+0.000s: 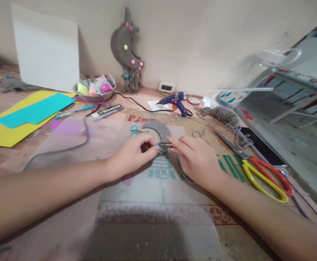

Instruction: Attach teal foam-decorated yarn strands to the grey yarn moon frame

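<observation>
A grey yarn-wrapped crescent moon (162, 129) lies on the translucent sheet (115, 134) just beyond my hands. My left hand (132, 152) pinches a small turquoise piece (159, 146) between thumb and fingertips, near the crescent's lower end. From the right, my right hand (197, 159) is closed around a small thin metallic tool (167, 144), its tip meeting the turquoise piece. The tool's kind is not plain, as the fingers cover much of it. Small turquoise hearts (133, 128) on grey strands lie left of the crescent.
A blue hot glue gun (174, 101) stands at the back. Scissors (253, 163), grey yarn (226, 119) and a phone (264, 145) lie to the right. A bowl of packets (93, 93) and coloured sheets (36, 110) sit left. A decorated moon (122, 47) leans against the wall.
</observation>
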Tool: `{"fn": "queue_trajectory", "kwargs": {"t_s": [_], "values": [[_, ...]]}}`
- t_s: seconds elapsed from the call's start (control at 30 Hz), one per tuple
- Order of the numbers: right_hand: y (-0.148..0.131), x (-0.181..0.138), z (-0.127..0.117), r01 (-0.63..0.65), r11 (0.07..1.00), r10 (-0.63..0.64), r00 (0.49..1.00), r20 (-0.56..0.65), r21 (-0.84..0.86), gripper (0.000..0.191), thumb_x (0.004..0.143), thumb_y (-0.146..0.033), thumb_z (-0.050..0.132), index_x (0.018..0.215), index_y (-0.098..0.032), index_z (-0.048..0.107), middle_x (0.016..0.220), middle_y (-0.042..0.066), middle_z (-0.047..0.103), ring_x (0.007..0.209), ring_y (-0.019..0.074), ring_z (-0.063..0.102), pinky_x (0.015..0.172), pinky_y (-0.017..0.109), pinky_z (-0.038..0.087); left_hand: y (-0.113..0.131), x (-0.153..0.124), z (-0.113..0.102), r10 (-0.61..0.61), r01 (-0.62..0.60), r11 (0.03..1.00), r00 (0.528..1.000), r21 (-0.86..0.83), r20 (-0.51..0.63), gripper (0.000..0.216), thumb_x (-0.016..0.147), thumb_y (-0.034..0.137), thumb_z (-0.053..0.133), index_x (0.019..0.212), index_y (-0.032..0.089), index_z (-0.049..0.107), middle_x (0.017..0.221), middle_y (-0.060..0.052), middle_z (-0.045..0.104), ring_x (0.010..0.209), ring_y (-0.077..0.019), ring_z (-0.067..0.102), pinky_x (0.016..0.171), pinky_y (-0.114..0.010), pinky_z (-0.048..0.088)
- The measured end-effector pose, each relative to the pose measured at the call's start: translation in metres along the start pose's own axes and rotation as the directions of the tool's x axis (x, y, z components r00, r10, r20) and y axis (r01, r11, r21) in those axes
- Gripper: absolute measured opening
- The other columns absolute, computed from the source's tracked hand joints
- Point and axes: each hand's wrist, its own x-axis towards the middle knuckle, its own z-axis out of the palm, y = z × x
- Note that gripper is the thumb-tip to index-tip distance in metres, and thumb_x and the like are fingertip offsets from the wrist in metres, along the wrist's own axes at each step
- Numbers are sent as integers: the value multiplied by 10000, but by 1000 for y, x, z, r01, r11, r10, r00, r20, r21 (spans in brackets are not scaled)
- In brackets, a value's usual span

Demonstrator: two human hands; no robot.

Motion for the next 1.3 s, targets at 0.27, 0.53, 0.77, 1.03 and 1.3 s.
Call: {"fn": "queue_trajectory", "kwargs": {"t_s": [0.27, 0.53, 0.77, 1.03, 1.3], "values": [[2, 0, 1, 20, 1000, -20, 1000, 0, -17, 257, 956, -197, 451, 1075, -134, 670, 767, 35, 631, 640, 167, 476, 600, 312, 303, 1, -1, 0, 11, -11, 1000, 1000, 10, 11, 118, 851, 200, 517, 738, 175, 535, 705, 26, 570, 662, -112, 506, 633, -243, 395], [3, -1, 0, 45, 999, -45, 999, -29, 1, 247, 948, -173, 457, 1051, -112, 673, 758, 41, 633, 628, 162, 467, 588, 310, 313, 1, 0, 0, -57, 61, 994, 997, -85, 50, 143, 852, 220, 512, 716, 176, 529, 686, 32, 564, 642, -108, 502, 629, -241, 393], [3, 0, -1, 33, 999, -31, 998, -51, 36, 269, 939, -177, 460, 1108, -85, 647, 799, 71, 640, 677, 169, 502, 600, 304, 351, 2, 1, 0, -78, 83, 990, 996, -118, 39, 151, 843, 226, 507, 699, 177, 506, 666, 40, 518, 614, -100, 462, 612, -238, 377], [4, 0, -1, 39, 999, -39, 999, -13, 7, 268, 955, -195, 439, 1103, -110, 646, 773, 54, 641, 667, 165, 500, 610, 317, 321, 0, 0, 0, -64, 67, 993, 997, -98, 33, 129, 836, 217, 501, 714, 177, 506, 659, 37, 496, 614, -103, 458, 593, -231, 370], [4, -1, 0, 54, 999, -54, 999, 6, -8, 258, 947, -196, 460, 1123, -118, 634, 792, 47, 644, 684, 169, 500, 633, 316, 305, 2, -1, 0, -48, 48, 999, 999, -10, 9, 101, 820, 187, 498, 727, 173, 533, 684, 29, 527, 658, -115, 485, 632, -242, 382]]}}
